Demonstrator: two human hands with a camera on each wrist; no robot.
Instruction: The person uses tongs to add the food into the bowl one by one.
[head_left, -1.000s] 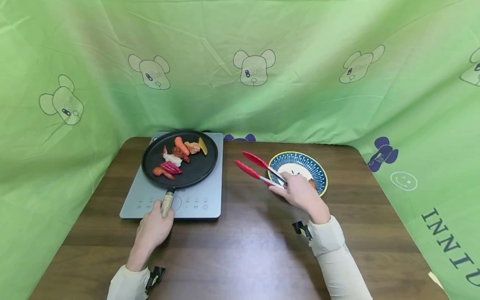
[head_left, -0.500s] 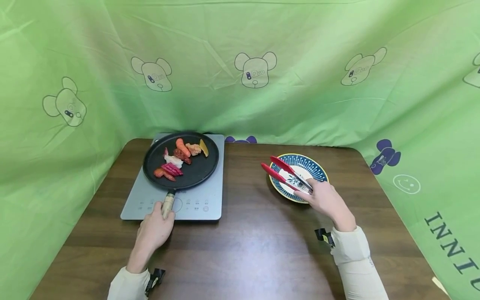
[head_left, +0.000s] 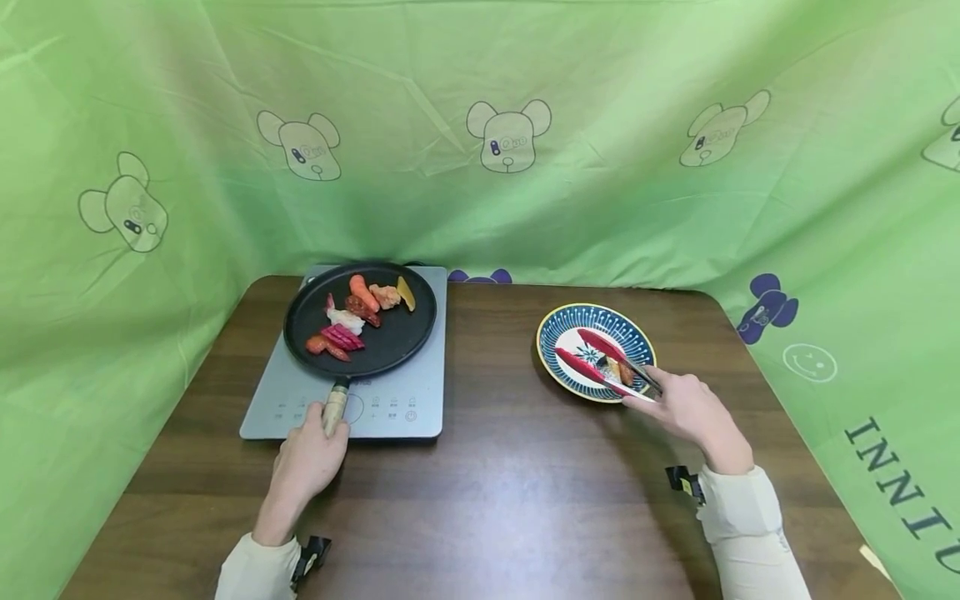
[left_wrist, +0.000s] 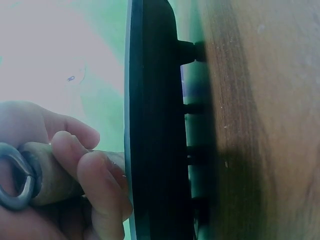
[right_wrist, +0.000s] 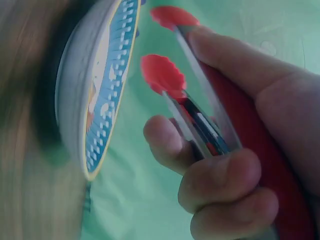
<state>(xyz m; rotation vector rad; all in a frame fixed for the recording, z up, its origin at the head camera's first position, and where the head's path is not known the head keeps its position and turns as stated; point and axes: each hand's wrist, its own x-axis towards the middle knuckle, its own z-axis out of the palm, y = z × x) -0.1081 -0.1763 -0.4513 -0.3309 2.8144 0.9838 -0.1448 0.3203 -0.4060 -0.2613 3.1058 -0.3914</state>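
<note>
My left hand (head_left: 309, 458) grips the light wooden handle (head_left: 335, 406) of a black frying pan (head_left: 397, 342); fingers wrap the handle in the left wrist view too. Several food pieces lie in the pan: a carrot-like orange piece (head_left: 363, 292), a yellow wedge (head_left: 406, 293), a white shrimp-like piece (head_left: 346, 320) and a pink ridged piece (head_left: 342, 336) among them. My right hand (head_left: 693, 408) holds red-tipped tongs (right_wrist: 260, 140), their arms spread apart over a blue-patterned plate (head_left: 550, 342). Brownish food (head_left: 626, 373) on that plate shows between the arms, partly hidden.
Under the pan is a grey induction cooktop (head_left: 408, 400) at the table's left. The brown wooden table (head_left: 487, 492) extends between cooktop and plate. A green printed cloth (head_left: 405, 192) hangs behind and on both sides.
My right hand has moved right with the tongs, whose red tips have gone from left of the plate to above it. The left hand and pan have stayed put.
</note>
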